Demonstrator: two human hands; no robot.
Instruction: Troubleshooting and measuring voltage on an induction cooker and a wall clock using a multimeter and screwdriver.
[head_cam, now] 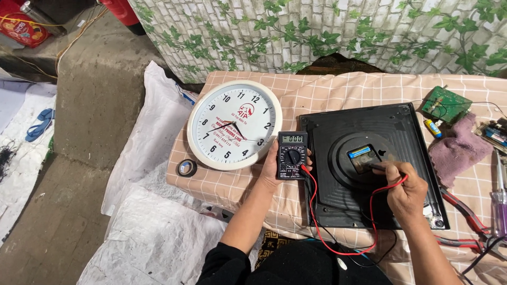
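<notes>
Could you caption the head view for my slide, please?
Left hand holds multimeter; right hand probes black clock back.

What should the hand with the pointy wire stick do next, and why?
Probably press the probe tip more firmly onto the battery contact. The right hand holds it at the clock mechanism, yet the multimeter in the left hand seemingly shows zeros.

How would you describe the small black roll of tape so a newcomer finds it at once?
Start at the round white wall clock lying face-up on the checked pink cloth. Just off its lower-left rim, at the cloth's edge, lies the small black roll of tape. It is the only ring-shaped thing there, far smaller than the clock.
</notes>
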